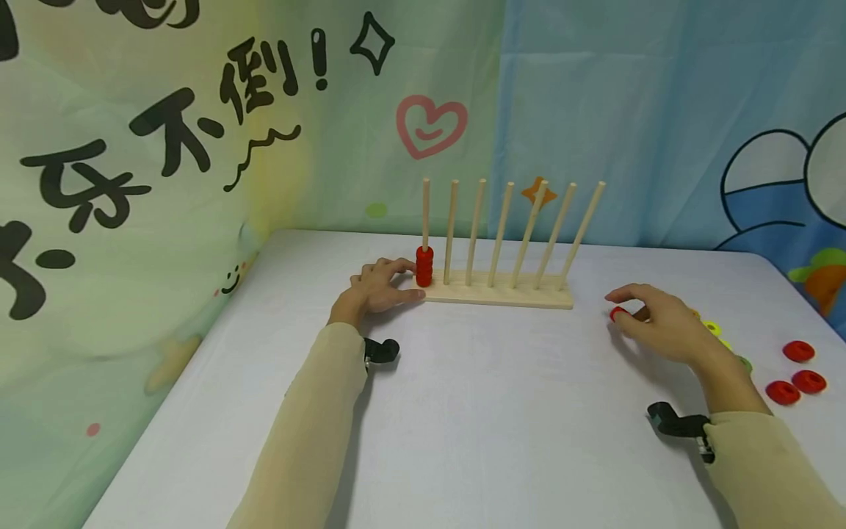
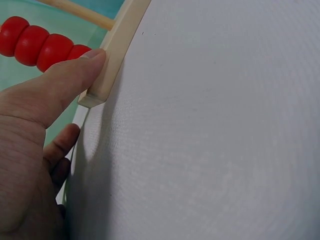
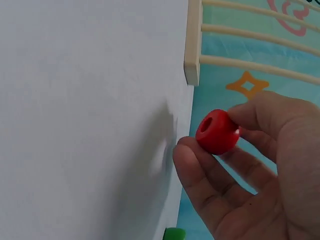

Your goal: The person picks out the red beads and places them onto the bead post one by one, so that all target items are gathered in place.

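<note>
A wooden peg stand with several upright pegs stands toward the back of the table. Stacked red beads sit on its leftmost peg. My left hand grips the left end of the base. In the left wrist view the thumb lies on the base beside the red beads; the other fingers are partly hidden. Off to the right of the stand, my right hand pinches a single red bead above the table, its hole visible in the right wrist view. The other pegs carry no beads.
Three loose red beads lie at the right side of the table. Yellow beads and a green bead are partly covered by the right hand and wrist. A printed curtain hangs behind the table.
</note>
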A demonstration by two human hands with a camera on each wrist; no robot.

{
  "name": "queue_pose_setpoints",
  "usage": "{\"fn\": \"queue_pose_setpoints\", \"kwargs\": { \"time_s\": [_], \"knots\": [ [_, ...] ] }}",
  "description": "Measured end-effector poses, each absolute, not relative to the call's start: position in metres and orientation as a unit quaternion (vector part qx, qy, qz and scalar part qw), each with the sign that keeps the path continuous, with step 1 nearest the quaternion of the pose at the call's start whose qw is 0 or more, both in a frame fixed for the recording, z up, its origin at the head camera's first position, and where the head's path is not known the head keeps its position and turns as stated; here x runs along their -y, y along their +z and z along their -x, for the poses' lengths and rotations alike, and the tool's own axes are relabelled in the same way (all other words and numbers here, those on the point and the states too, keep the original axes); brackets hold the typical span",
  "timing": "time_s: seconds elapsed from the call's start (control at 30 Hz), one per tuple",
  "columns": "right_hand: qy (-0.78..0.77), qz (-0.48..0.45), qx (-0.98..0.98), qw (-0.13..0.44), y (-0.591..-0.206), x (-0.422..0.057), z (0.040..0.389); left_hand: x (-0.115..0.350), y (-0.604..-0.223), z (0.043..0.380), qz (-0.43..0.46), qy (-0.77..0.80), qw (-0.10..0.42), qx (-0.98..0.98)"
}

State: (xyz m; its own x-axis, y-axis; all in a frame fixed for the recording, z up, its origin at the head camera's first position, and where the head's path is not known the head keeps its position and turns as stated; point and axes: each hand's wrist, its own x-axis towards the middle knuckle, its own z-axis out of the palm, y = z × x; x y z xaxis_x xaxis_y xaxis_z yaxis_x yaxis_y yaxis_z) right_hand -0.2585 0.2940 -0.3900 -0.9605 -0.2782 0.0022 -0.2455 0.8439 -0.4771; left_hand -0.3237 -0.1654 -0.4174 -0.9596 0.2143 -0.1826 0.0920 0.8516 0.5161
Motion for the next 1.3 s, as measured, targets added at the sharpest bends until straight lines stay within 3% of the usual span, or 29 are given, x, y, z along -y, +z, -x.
{"fn": "queue_pose_setpoints", "kwargs": {
  "time_s": [0.77, 1.3],
  "knots": [
    [-0.291, 0.197, -0.933, -0.071, -0.37, -0.256, 0.259, 0.17, -0.412, 0.322, -0.082, 0.261, 0.111, -0.955],
    [-0.335, 0.21, -0.916, -0.071, -0.363, -0.227, 0.261, 0.164, -0.415, 0.322, -0.08, 0.259, 0.119, -0.955]
  ]
}}
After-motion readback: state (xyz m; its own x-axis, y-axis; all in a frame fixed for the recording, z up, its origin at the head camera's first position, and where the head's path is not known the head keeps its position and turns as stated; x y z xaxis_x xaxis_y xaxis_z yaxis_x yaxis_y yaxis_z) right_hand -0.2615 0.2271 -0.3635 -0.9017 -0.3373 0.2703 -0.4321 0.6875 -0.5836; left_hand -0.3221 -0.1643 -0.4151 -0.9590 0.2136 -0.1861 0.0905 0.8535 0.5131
